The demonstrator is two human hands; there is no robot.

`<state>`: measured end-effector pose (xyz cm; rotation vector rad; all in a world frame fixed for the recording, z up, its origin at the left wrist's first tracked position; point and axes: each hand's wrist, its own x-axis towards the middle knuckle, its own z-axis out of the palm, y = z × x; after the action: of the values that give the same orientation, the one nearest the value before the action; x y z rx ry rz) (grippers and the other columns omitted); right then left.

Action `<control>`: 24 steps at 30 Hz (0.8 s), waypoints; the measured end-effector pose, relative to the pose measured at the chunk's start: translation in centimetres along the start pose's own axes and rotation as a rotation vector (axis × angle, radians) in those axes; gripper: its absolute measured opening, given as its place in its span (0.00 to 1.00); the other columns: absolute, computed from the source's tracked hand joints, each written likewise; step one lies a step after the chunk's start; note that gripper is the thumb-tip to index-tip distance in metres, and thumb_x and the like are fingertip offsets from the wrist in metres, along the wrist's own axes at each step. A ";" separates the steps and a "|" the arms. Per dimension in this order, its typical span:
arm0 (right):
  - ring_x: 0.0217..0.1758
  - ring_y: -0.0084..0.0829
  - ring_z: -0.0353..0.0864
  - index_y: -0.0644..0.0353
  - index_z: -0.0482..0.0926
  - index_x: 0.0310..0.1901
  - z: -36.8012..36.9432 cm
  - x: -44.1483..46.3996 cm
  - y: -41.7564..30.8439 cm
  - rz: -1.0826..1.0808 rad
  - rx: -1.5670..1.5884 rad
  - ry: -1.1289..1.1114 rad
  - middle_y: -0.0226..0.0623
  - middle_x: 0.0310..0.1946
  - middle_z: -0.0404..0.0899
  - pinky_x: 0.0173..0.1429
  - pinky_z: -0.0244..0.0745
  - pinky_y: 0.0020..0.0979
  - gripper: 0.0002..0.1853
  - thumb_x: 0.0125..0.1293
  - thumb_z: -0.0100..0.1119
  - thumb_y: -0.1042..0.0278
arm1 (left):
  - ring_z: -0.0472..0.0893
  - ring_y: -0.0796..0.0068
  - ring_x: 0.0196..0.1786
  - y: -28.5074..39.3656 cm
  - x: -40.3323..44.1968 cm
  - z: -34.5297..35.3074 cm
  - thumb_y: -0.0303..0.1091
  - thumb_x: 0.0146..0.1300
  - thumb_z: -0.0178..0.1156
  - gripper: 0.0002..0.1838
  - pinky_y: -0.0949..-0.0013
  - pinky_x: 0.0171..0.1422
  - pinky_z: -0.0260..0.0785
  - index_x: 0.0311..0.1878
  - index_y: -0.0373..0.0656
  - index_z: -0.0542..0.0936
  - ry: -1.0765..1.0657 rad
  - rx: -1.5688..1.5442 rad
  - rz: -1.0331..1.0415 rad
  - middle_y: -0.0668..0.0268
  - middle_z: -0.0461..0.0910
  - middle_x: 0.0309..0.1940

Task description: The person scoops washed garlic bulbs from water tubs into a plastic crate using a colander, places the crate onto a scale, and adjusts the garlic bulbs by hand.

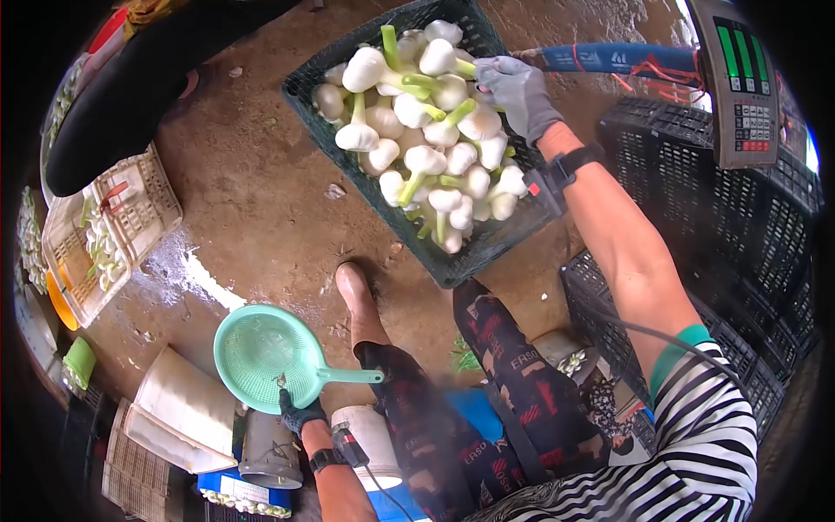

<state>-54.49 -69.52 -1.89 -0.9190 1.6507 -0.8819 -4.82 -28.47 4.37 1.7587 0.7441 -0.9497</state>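
My left hand [301,415], in a dark glove, grips the rim of a mint-green plastic colander [248,370] with a handle. Inside the colander I see no garlic, only a small dark spot near the thumb. My right hand [515,94], in a grey glove, is closed at the upper right of a dark green crate [448,265]. Its fingertips pinch the green stem of a white garlic bulb [437,57]. Many more garlic bulbs [424,160] with short cut stems fill the crate under this hand.
A digital scale display [744,87] stands at upper right on a blue post [609,57]. Black crates [696,191] are stacked on the right. At left are a white basket [161,187] and foam boxes [178,409]. A white bucket [365,439] stands beside my leg.
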 end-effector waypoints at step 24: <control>0.46 0.31 0.77 0.64 0.74 0.51 5.6 -18.1 4.4 -0.083 -0.555 -0.001 0.40 0.44 0.78 0.50 0.73 0.29 0.22 0.56 0.62 0.63 | 0.66 0.55 0.65 2.1 6.6 -6.0 0.49 0.62 0.52 0.31 0.51 0.68 0.55 0.64 0.42 0.66 -0.081 -0.138 -0.105 0.60 0.67 0.64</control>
<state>-46.12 -52.12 0.44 -1.3677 1.9056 -0.4732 1.88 -23.14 1.07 1.5649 0.8365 -1.0094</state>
